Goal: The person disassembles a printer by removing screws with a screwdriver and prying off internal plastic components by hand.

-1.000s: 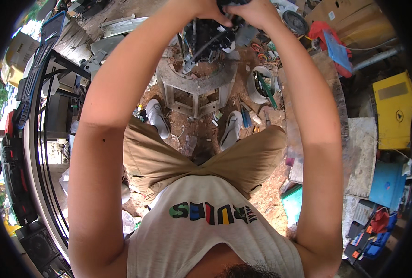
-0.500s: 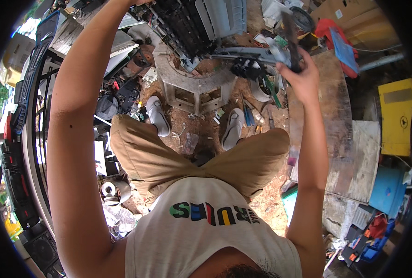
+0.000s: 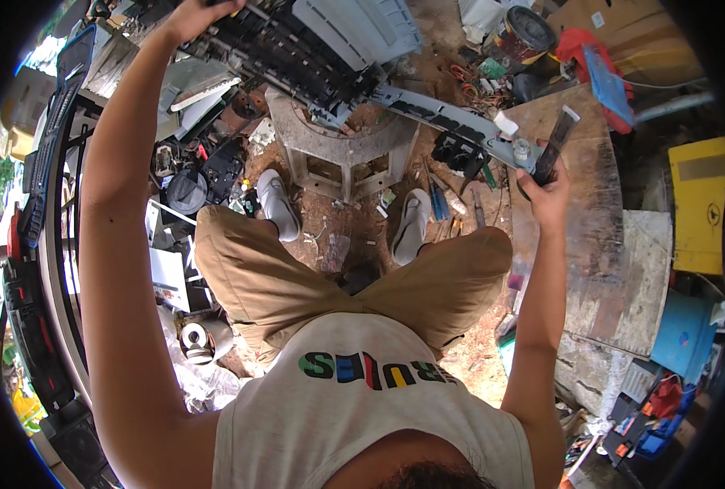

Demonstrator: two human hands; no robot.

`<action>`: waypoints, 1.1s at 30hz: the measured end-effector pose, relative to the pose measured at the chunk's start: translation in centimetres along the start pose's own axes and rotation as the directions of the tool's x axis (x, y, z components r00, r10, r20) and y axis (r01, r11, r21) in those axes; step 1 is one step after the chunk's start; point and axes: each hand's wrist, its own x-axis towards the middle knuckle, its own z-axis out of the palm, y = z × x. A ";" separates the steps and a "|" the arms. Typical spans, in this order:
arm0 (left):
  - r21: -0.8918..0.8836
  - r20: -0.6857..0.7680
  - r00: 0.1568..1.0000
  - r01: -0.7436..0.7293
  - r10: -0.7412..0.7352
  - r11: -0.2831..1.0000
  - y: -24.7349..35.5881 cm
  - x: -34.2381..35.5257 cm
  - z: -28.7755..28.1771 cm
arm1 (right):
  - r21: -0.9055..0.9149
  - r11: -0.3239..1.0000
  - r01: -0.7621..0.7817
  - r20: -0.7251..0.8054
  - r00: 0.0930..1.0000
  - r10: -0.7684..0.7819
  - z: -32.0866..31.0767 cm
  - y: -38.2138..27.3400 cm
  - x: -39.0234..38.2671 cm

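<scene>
A black and grey machine frame (image 3: 285, 57), like the inside of a printer, rests tilted over a round stone-like stand (image 3: 342, 151). My left hand (image 3: 195, 18) is closed on its far left end; the fingertips are partly cut off by the upper edge. From the frame's right side a long grey arm (image 3: 440, 114) reaches toward my right hand (image 3: 547, 196). That hand is wrapped round a dark, flat bar-like tool (image 3: 558, 143) with a bright tip, held against the arm's end. Whether the fingers also grip the arm I cannot tell. A black plastic part (image 3: 460, 155) hangs below the arm.
My feet in grey shoes (image 3: 411, 226) stand before the stand. Pliers (image 3: 437, 200) and scraps lie on the dirt floor. A wooden board (image 3: 566, 236) lies at the right, beside a yellow box (image 3: 701, 204). Paint bucket (image 3: 526, 37) stands behind; assorted scrap fills the left side.
The machine frame and my left hand have shifted left. My right hand has moved slightly down and right with the tool, which now tilts right. The grey arm slants lower toward that hand.
</scene>
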 end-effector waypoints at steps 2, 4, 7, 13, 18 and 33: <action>0.056 -0.035 0.997 0.077 -0.075 0.995 -2.9 0.4 -0.3 | -0.005 1.000 0.018 0.013 1.000 -0.018 -1.1 0.5 0.5; 0.050 -0.006 0.997 0.078 -0.078 0.996 -5.8 1.1 -0.3 | -0.016 0.999 0.036 0.036 0.999 -0.036 -0.8 0.3 0.9; 0.006 -0.075 0.979 -0.192 0.192 0.981 -9.3 2.2 0.5 | -0.076 0.996 0.038 0.089 0.996 -0.031 -0.1 -3.1 4.2; -0.451 0.063 0.984 0.176 -0.166 0.875 -16.5 0.5 1.7 | -0.103 0.989 0.111 0.236 0.968 -0.084 0.1 -6.4 9.2; -0.542 0.119 0.963 0.266 -0.241 0.797 -21.8 2.8 2.9 | -0.159 0.987 0.025 0.208 0.978 0.009 -4.0 -2.8 12.0; -0.585 0.395 0.790 0.610 -0.469 0.535 -34.1 7.2 12.9 | 0.291 0.922 -0.254 -0.140 0.943 0.303 -11.1 8.0 10.4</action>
